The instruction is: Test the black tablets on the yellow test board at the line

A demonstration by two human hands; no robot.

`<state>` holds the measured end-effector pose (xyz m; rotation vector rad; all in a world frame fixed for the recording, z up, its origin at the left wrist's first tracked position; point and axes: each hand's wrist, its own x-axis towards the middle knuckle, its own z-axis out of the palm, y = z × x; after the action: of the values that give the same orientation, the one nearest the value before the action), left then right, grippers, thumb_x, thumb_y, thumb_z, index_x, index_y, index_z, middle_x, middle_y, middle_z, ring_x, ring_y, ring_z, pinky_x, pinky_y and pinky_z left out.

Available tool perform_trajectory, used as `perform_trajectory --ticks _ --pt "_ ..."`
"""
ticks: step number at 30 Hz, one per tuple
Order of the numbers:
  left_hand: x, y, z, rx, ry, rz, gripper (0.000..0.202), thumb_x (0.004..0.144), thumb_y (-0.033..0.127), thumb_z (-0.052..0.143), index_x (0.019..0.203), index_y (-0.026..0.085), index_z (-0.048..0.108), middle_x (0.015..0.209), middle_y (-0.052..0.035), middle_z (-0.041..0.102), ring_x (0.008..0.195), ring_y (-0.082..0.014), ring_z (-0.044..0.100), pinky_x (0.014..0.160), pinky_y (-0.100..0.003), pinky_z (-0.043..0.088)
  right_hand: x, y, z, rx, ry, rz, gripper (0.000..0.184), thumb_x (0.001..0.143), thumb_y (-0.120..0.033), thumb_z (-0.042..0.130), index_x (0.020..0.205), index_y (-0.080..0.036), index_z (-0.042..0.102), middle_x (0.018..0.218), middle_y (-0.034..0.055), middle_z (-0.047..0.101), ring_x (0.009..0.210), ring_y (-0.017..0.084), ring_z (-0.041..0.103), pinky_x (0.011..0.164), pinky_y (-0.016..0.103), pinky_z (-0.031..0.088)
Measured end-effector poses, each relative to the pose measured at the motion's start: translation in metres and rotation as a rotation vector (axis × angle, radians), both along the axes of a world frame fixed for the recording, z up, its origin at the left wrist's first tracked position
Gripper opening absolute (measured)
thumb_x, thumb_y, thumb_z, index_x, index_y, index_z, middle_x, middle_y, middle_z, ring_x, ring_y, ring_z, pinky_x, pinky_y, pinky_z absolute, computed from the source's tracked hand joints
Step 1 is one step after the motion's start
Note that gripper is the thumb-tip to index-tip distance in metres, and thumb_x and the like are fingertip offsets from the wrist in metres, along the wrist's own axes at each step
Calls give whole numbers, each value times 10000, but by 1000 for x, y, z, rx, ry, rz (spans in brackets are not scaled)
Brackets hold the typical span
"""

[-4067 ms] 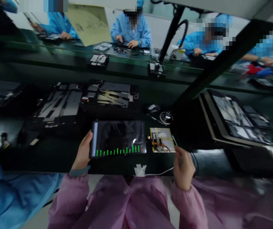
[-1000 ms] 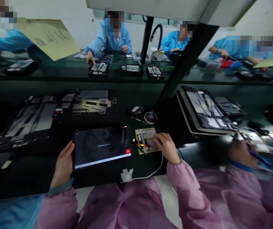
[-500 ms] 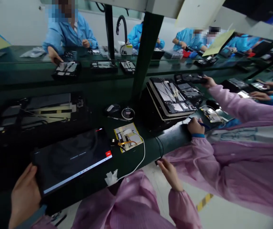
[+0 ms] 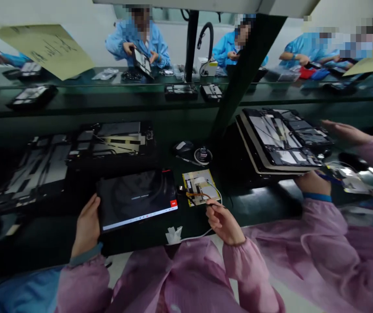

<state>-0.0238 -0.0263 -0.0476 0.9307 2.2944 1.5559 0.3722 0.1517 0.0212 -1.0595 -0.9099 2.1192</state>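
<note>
The person wears a dusky pink smock (image 4: 173, 282), loosely cut and softly creased, with a seam down the middle of its front. The left sleeve (image 4: 84, 282) and right sleeve (image 4: 249, 269) match it, full along the forearm and gathered at the cuffs. A grey-teal band (image 4: 86, 255) circles the left wrist. Both hands are bare: left hand (image 4: 87, 226), right hand (image 4: 222, 222).

A yellow sheet (image 4: 44, 51) with handwriting hangs upper left.
</note>
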Motion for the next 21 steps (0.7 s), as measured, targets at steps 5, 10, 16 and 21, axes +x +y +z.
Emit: perform_trajectory --ticks 5,10,16,21 --pt "7 5 3 -12 56 50 362 844 492 543 994 197 687 1275 -52 603 1221 -284 540 1152 -393 334 -16 12 -3 369 -314 36 357 816 -521 606 901 -175 635 612 -24 501 455 75 387 422 224 301" --pt "7 6 0 1 52 91 392 839 497 554 1009 169 684 1285 -86 604 1223 -292 533 1155 -408 322 -37 43 -5 516 -400 193 383 798 -576 592 847 -196 575 677 31 636 524 140 570 499 282 475" --pt "0 0 -3 -41 151 50 340 850 463 539 1005 190 670 1294 -91 598 1240 -274 529 1147 -430 327 -86 74 0 548 -494 515 145 859 -326 551 787 -212 497 502 -69 553 351 71 470 356 174 351" --pt "0 -1 1 -81 185 110 345 836 491 530 933 186 660 1261 -92 611 1243 -294 524 1143 -485 313 -92 89 2 657 -420 678 50 849 -197 535 808 -187 562 526 -83 538 371 44 455 415 160 363"
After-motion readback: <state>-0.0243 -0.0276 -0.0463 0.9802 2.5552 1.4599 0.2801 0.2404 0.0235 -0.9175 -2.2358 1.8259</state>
